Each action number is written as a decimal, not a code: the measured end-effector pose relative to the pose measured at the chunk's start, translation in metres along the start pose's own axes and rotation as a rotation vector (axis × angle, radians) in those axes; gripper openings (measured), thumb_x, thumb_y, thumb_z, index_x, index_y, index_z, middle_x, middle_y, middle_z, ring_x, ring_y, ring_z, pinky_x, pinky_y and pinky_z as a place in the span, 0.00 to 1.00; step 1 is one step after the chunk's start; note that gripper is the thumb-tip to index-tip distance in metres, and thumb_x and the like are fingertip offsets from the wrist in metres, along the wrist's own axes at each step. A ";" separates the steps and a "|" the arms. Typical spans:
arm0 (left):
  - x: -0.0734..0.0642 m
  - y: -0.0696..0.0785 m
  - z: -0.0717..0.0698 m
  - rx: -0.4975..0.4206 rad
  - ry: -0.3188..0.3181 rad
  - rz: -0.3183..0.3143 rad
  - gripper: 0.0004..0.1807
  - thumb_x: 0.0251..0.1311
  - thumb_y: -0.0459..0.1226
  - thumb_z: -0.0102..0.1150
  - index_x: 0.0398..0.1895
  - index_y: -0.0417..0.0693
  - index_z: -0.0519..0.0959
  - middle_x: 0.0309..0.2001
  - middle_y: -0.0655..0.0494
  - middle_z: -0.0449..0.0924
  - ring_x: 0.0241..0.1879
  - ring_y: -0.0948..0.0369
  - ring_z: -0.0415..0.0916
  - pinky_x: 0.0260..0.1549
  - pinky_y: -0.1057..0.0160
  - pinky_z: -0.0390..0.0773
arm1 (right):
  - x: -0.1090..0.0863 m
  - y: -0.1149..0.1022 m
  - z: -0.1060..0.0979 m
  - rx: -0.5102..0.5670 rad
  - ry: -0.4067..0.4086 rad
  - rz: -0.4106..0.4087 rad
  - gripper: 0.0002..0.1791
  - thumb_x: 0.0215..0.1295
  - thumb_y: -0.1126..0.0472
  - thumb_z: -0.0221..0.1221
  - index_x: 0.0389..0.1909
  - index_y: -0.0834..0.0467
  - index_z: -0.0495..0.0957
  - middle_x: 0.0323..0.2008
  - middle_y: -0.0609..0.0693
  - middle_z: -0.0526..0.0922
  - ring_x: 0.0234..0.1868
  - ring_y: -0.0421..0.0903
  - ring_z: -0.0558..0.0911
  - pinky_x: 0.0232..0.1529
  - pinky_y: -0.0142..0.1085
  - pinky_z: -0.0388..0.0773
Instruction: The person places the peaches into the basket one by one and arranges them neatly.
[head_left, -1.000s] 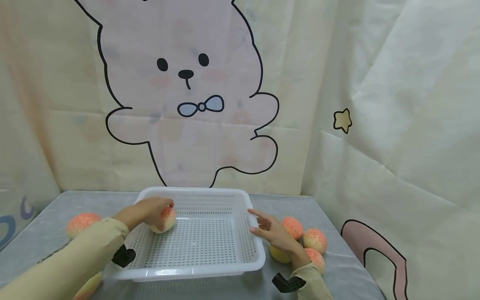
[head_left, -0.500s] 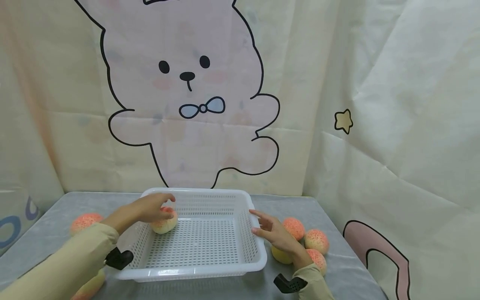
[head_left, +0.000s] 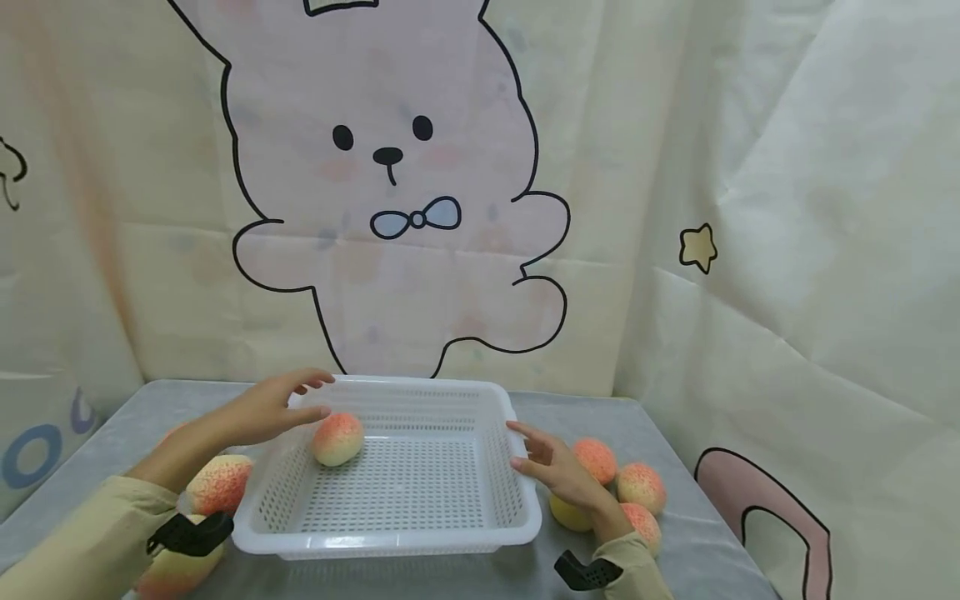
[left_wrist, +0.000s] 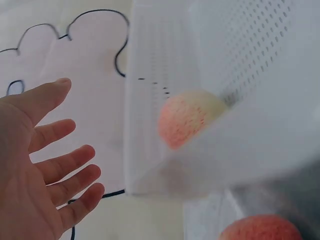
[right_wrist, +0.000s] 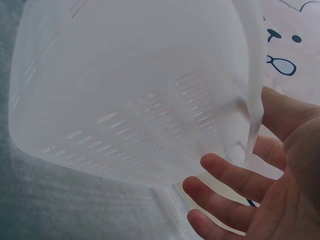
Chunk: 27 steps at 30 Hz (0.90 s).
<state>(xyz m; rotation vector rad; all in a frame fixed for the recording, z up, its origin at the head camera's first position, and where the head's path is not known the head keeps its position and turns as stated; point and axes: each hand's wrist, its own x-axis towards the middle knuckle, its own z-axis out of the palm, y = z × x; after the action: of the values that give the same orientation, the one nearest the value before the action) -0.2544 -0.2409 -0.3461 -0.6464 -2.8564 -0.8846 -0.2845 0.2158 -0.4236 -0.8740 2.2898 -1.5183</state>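
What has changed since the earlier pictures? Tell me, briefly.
The left hand has let go of the peach in the white basket and drawn back to the left. Its arm has also uncovered another peach beside the basket's left side. Unchanged: the released peach sits toward the basket's left, the right hand is at its right rim, and the right-hand peaches lie as before.

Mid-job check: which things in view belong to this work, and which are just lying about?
Likely part of the job:
white basket, held at its rim by the right hand
peach inside it, near the left hand
peaches left and right of it

Apparently just surroundings:
grey tablecloth
cartoon backdrop
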 end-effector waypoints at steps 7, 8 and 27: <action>-0.031 -0.015 -0.025 -0.045 0.069 -0.028 0.30 0.69 0.46 0.60 0.69 0.41 0.70 0.63 0.33 0.75 0.58 0.37 0.74 0.47 0.38 0.80 | -0.005 0.000 -0.001 0.028 0.000 0.015 0.36 0.76 0.58 0.55 0.79 0.63 0.53 0.69 0.69 0.70 0.66 0.64 0.76 0.57 0.37 0.79; -0.034 -0.019 -0.028 -0.041 0.082 -0.023 0.29 0.70 0.45 0.60 0.69 0.41 0.69 0.64 0.33 0.75 0.58 0.37 0.74 0.48 0.37 0.79 | -0.005 0.000 -0.002 0.030 0.003 0.018 0.36 0.76 0.58 0.56 0.79 0.63 0.53 0.69 0.69 0.70 0.65 0.62 0.76 0.57 0.36 0.79; -0.089 -0.073 -0.047 -0.029 0.203 -0.061 0.28 0.69 0.37 0.60 0.70 0.41 0.67 0.61 0.34 0.76 0.47 0.92 0.61 0.43 0.57 0.81 | 0.000 -0.003 -0.001 0.043 -0.018 -0.001 0.37 0.76 0.59 0.56 0.79 0.63 0.53 0.70 0.69 0.69 0.65 0.67 0.75 0.56 0.36 0.80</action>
<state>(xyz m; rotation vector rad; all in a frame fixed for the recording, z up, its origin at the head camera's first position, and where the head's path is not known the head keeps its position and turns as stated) -0.2060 -0.3539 -0.3632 -0.4453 -2.6996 -0.9428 -0.2839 0.2161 -0.4204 -0.8746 2.2355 -1.5479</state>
